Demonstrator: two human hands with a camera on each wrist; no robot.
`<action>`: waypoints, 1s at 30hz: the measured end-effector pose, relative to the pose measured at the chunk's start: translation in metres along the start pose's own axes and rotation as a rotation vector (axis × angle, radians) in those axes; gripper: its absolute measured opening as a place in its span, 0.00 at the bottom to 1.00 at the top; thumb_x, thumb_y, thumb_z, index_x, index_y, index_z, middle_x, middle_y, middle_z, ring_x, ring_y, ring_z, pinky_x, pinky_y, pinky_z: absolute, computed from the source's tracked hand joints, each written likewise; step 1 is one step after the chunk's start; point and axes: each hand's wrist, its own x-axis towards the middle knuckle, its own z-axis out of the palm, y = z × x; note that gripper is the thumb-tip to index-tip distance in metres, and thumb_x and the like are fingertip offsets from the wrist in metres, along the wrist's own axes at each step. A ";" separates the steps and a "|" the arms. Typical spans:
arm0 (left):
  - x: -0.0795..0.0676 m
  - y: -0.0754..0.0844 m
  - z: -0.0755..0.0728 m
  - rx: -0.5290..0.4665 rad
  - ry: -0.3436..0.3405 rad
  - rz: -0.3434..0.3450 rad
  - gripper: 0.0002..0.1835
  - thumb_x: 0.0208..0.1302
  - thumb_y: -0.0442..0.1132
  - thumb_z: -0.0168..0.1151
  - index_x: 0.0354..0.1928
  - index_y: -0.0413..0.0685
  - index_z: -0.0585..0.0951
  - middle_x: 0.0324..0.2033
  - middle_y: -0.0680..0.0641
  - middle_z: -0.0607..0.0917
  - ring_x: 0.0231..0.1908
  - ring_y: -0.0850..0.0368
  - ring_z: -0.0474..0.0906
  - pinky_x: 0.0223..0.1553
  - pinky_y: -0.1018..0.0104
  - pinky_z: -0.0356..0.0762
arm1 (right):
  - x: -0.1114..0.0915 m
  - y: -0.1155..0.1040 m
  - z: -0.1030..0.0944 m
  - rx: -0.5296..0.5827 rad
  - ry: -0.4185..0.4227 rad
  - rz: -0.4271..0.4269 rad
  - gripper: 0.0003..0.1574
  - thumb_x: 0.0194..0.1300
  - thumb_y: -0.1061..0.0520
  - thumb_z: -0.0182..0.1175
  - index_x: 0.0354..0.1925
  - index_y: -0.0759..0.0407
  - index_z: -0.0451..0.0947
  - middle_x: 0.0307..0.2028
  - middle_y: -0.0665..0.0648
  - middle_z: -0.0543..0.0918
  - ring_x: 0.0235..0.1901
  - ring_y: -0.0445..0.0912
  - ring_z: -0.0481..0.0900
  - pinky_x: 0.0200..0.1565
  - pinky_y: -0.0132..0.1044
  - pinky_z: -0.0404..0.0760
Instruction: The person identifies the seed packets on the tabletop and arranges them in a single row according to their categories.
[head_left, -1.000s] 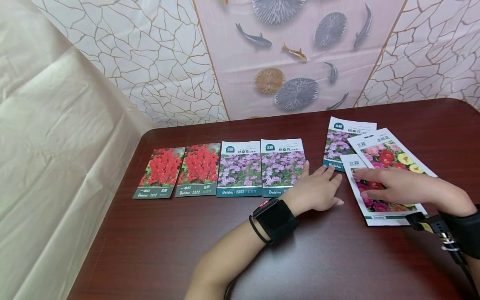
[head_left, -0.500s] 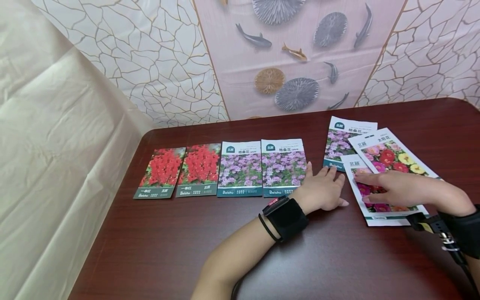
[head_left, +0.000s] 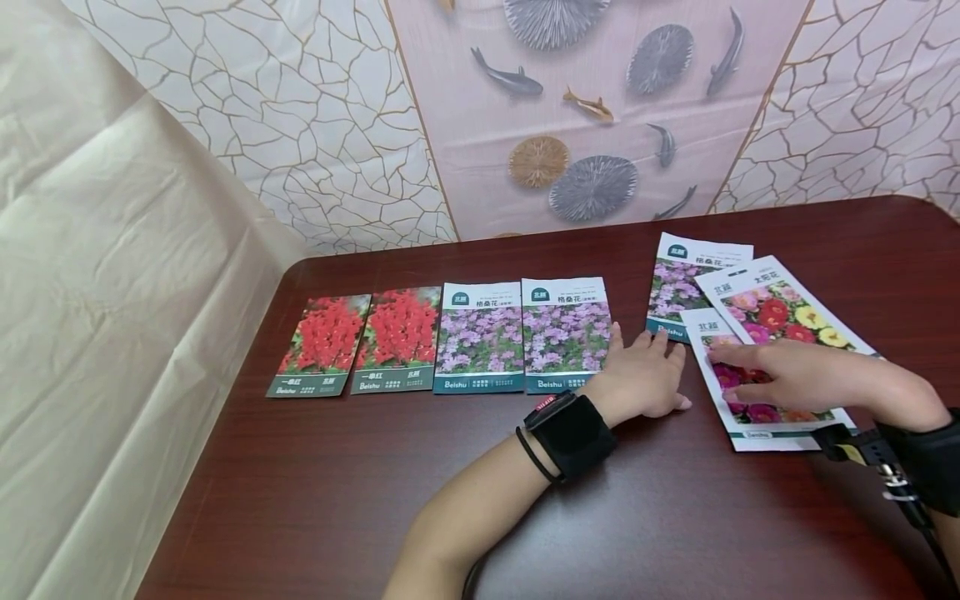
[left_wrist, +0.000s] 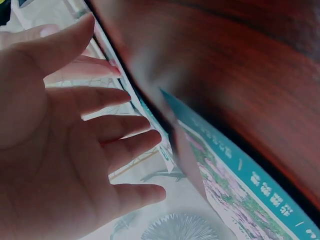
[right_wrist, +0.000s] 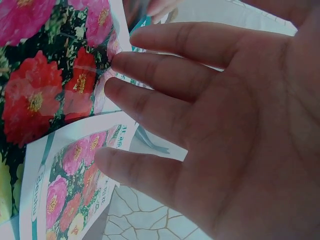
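My left hand (head_left: 643, 379) lies with fingers spread and extended between two groups of flower seed packets. Its little finger is at the edge of a purple-flower packet (head_left: 567, 337), and its middle fingertips reach the bottom edge of another purple-flower packet (head_left: 682, 287). In the left wrist view the left palm (left_wrist: 65, 150) holds nothing. The right hand (head_left: 817, 375) rests its extended fingers on a mixed-flower packet (head_left: 761, 414), covering part of it. A second mixed-flower packet (head_left: 768, 312) overlaps both packets near it. From the right wrist, the fingers (right_wrist: 160, 110) appear straight over the printed flowers.
Left of centre, two red-flower packets (head_left: 322, 346) and a further purple-flower packet (head_left: 480, 340) continue the row on the dark wooden table (head_left: 337, 483). Patterned cloth (head_left: 300, 125) hangs behind the table. A cable (head_left: 903, 492) hangs from the right wrist.
Since a second ago my left hand and forearm have shifted slightly right, then stayed nearly still. The right hand and the packets look the same.
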 end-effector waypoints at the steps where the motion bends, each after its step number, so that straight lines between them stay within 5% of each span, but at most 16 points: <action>1: 0.000 -0.001 -0.002 -0.021 0.018 0.002 0.36 0.62 0.65 0.43 0.70 0.67 0.50 0.69 0.58 0.48 0.67 0.63 0.42 0.66 0.53 0.37 | 0.000 0.000 0.000 -0.006 0.016 -0.005 0.39 0.59 0.45 0.60 0.59 0.70 0.67 0.58 0.73 0.66 0.53 0.61 0.71 0.50 0.55 0.70; 6: 0.002 -0.009 -0.015 -0.184 0.112 0.033 0.25 0.65 0.58 0.49 0.61 0.58 0.69 0.58 0.57 0.70 0.58 0.61 0.64 0.58 0.63 0.61 | 0.000 0.002 -0.002 -0.048 0.122 -0.044 0.33 0.57 0.52 0.64 0.55 0.70 0.71 0.51 0.67 0.75 0.48 0.54 0.76 0.46 0.51 0.74; 9: 0.005 -0.017 -0.020 -0.287 0.133 0.059 0.21 0.66 0.53 0.51 0.56 0.53 0.73 0.53 0.56 0.75 0.54 0.62 0.68 0.52 0.71 0.66 | 0.001 0.004 -0.003 -0.062 0.163 -0.061 0.31 0.56 0.54 0.64 0.54 0.71 0.72 0.49 0.64 0.78 0.46 0.52 0.76 0.45 0.50 0.75; 21: 0.030 -0.036 -0.020 -0.842 0.168 -0.110 0.26 0.64 0.44 0.56 0.62 0.46 0.66 0.57 0.53 0.72 0.54 0.62 0.69 0.46 0.72 0.69 | 0.002 0.002 -0.003 -0.041 0.203 -0.056 0.29 0.57 0.58 0.63 0.53 0.74 0.72 0.50 0.68 0.76 0.51 0.60 0.73 0.48 0.54 0.72; 27: 0.037 -0.036 -0.023 -1.089 0.177 -0.179 0.20 0.62 0.39 0.58 0.55 0.42 0.71 0.47 0.51 0.75 0.34 0.61 0.71 0.31 0.71 0.70 | 0.002 0.002 -0.003 -0.058 0.186 -0.050 0.31 0.57 0.56 0.64 0.53 0.74 0.71 0.51 0.68 0.76 0.50 0.59 0.74 0.47 0.53 0.73; 30: 0.038 -0.034 -0.024 -1.222 0.152 -0.209 0.21 0.62 0.36 0.59 0.56 0.41 0.70 0.50 0.51 0.74 0.40 0.61 0.74 0.34 0.68 0.76 | 0.002 0.002 -0.003 -0.063 0.163 -0.043 0.32 0.56 0.55 0.64 0.54 0.74 0.70 0.50 0.67 0.76 0.48 0.56 0.75 0.45 0.52 0.74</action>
